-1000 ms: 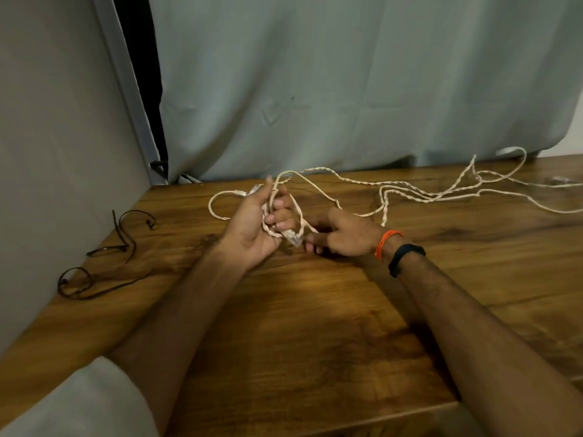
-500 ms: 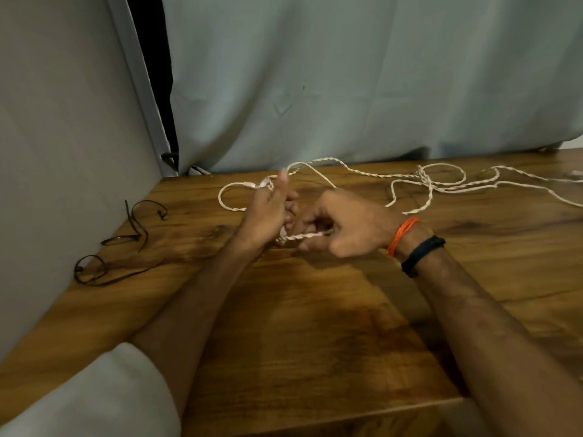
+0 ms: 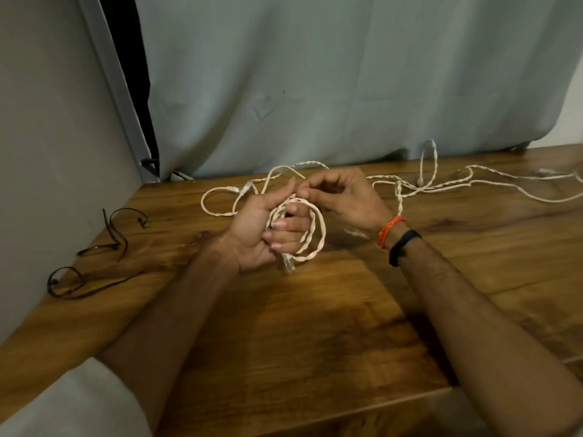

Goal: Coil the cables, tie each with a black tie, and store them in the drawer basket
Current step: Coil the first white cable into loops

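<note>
Cream-white twisted cable (image 3: pixel 310 228), ropey and two-stranded, loops in a small coil around the curled fingers of my left hand (image 3: pixel 262 234), which grips it with the palm turned up; a clear plastic plug (image 3: pixel 287 264) pokes out below the fingers. My right hand (image 3: pixel 344 203) pinches a strand just above the coil, thumb and forefinger closed on it, the other fingers bent. An orange thread and a black band circle that wrist.

Loose cable trails far and right across the tabletop (image 3: pixel 315 342) in slack bends, one loop standing up against the curtain (image 3: pixel 315 89). Two thin black ties (image 3: pixel 94 263), curled and flat like ribbon, lie near the left edge beside a pale grey wall. The tabletop is glossy dark-grained wood. Grey-green cloth hangs along the far edge in soft folds, with a dark gap at its left.

Bare wood lies between my forearms and toward the near edge.
</note>
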